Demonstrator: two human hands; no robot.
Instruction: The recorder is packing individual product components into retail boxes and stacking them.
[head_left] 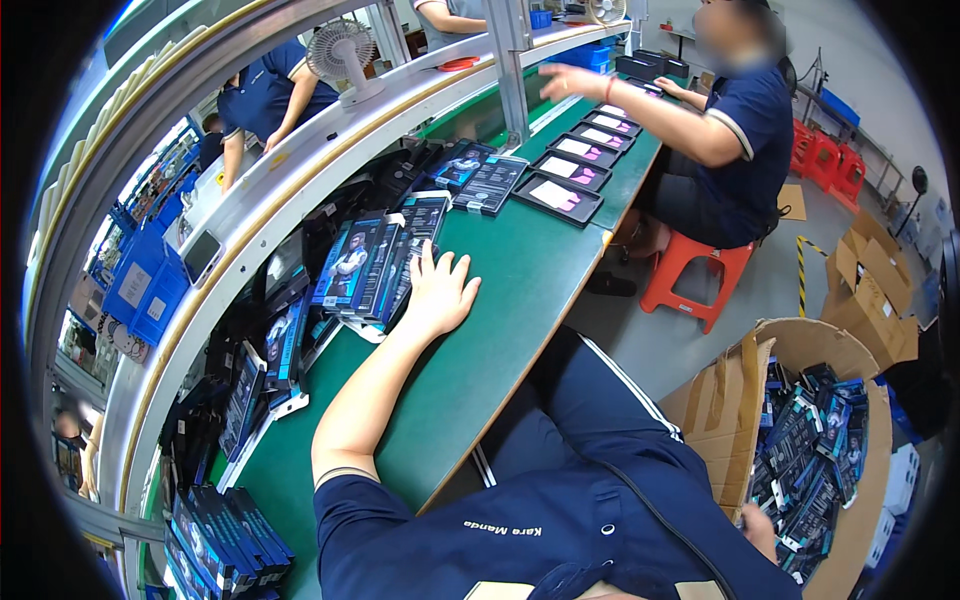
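My left hand (440, 292) lies with fingers spread on the green worktable (490, 340), holding nothing. Its fingertips are at the near edge of a stack of flat dark blue printed boxes (358, 262); whether they touch it I cannot tell. Low on the right, my right hand (760, 531) is at the near rim of a big cardboard carton (716, 398). Most of its fingers are hidden, so a grip does not show. Inside that carton, many similar printed boxes (808, 440) lie in a loose heap.
Several open black trays (558, 198) with white and pink inserts line the table's far part. A co-worker (735, 130) sits there on a red stool (690, 270), one arm over the trays. More boxes (225, 540) stand lower left. A white fan (343, 58) tops the ledge.
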